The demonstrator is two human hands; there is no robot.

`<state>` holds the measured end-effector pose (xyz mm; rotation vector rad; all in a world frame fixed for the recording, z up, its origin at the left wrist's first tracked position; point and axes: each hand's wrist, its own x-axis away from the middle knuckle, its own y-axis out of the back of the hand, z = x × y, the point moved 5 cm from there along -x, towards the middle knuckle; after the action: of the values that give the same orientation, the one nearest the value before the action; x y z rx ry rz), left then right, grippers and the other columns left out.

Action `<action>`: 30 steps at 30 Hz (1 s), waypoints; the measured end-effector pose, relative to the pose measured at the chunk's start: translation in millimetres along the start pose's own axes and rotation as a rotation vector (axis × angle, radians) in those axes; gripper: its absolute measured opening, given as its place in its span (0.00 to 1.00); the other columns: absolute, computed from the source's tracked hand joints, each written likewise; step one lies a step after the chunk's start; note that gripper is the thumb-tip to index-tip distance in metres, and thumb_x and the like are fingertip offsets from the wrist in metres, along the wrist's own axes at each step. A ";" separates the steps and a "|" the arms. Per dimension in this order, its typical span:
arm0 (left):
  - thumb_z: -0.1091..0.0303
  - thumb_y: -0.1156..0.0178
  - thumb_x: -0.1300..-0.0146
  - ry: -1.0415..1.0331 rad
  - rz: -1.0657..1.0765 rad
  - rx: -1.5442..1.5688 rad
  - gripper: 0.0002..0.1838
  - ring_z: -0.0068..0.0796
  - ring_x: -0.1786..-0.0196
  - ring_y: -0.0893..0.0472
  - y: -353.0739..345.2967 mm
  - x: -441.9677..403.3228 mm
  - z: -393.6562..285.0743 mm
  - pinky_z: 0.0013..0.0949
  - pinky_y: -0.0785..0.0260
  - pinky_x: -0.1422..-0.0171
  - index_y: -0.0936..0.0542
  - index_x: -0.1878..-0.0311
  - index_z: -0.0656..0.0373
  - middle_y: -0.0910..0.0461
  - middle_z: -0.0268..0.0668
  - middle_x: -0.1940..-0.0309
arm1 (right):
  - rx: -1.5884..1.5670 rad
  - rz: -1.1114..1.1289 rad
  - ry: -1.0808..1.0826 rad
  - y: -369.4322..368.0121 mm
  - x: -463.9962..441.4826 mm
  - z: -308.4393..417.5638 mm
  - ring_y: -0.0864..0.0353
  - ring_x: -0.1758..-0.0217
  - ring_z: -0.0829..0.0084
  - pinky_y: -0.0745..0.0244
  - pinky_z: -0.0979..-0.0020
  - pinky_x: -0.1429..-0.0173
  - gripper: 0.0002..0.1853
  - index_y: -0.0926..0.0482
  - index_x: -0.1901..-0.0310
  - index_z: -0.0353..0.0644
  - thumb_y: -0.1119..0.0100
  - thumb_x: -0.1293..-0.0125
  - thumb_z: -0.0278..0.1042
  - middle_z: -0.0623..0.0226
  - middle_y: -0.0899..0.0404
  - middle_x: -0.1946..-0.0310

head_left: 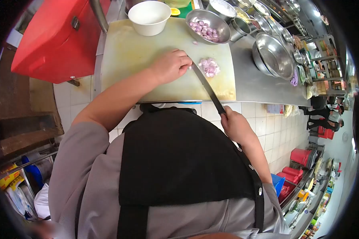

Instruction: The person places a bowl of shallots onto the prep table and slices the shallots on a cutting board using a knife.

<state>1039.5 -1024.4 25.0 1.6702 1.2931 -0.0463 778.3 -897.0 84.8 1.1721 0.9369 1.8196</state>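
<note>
The knife [205,84] lies slantwise over the near right part of the chopping board [143,51], its long axis running from the handle at the board's near edge up and leftward to the tip beside the left hand [172,67]. Its blade is long, narrow and dark grey metal. The right hand [238,126] has its fingers clamped round the handle, just beyond the board's near edge. The left hand's fingers are curled close together at the tip end, with a small pale bit showing beside them; whether they pinch it, I cannot tell. Just right of the blade sits a loose heap of sliced shallots [209,67], moist-looking, white and pinkish purple. The board is a thick, flat, pale slab with yellowish stains, resting on a smooth steel tabletop [245,85]. At its far side stand a round white bowl [149,28] with tapering walls and a wide, shiny steel bowl [223,30] of rounded, purplish whole shallots [203,30]. Broad steel basins [274,55] sit nested farther right.
</note>
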 end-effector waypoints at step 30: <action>0.73 0.31 0.40 -0.012 -0.023 -0.065 0.05 0.42 0.56 0.16 5.4 1.6 -5.1 0.43 0.21 0.50 0.14 0.60 0.54 0.16 0.35 0.62 | -0.087 0.041 -0.012 12.2 3.9 9.4 0.16 0.55 0.36 0.23 0.42 0.49 0.14 0.24 0.45 0.34 0.48 0.22 0.36 0.39 0.16 0.63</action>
<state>1041.7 -1019.4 30.3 1.5981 1.2914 -0.0280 783.4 -897.3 99.7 1.1550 0.8235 1.8651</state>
